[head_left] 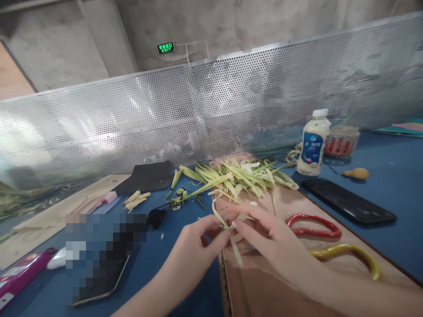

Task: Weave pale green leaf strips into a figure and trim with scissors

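Over the left edge of a brown board (264,295), my two hands meet at the fingertips. My left hand (198,242) pinches a thin, pale corn husk strip (236,252) between thumb and fingers. From the other side, my right hand (274,240) grips the same strip, its fingers bent over it. One end curls upward and another piece hangs below the fingertips. Just beyond lies a loose pile of green and yellow corn husks (238,176). Scissors with one red handle (315,234) and one yellow handle lie by my right hand, their blades mostly hidden.
A white-capped bottle (310,152), a jar (342,143), a black phone (350,200) and a small gourd (357,173) stand or lie right. Left are a dark sheet (145,177), a purple packet (24,273) and a partly blurred dark object (105,281). A perforated metal screen (158,119) rises behind.
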{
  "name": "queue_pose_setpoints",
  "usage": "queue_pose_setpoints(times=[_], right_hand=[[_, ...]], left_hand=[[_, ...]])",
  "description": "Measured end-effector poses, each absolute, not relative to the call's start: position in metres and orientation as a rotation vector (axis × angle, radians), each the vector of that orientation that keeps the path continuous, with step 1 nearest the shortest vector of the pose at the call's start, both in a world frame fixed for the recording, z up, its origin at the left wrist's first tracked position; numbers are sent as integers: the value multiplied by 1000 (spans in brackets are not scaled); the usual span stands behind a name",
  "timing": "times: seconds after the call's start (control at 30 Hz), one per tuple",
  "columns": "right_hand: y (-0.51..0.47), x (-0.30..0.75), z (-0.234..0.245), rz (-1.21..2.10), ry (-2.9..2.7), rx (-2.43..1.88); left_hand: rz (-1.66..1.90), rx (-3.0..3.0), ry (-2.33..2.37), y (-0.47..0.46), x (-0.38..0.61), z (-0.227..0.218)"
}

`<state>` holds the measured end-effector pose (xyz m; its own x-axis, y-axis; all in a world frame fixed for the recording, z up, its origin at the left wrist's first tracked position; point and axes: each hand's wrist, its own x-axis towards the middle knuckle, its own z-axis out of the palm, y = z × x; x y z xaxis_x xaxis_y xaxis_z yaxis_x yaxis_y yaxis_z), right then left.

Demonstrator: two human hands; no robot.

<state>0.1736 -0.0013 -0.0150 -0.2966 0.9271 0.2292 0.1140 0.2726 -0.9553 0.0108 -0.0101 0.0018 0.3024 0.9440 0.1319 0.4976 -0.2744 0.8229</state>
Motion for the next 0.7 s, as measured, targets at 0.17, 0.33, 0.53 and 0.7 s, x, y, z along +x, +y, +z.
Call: queue_pose_setpoints(times=[0.17, 0.33, 0.53, 0.7], right_hand=[[-2, 174, -12, 1039, -1659, -1056], [1, 173, -5, 1109, -1708, -1030], [3, 171, -8, 1217, -1593, -935], [4, 172, -8, 1287, -1560, -895]], left_hand=[[826, 1924, 1321, -13, 13, 6], [718, 1991, 1248, -16, 14, 6], [637, 1909, 1080, -18, 17, 6], [629, 1861, 999, -18, 18, 8]])
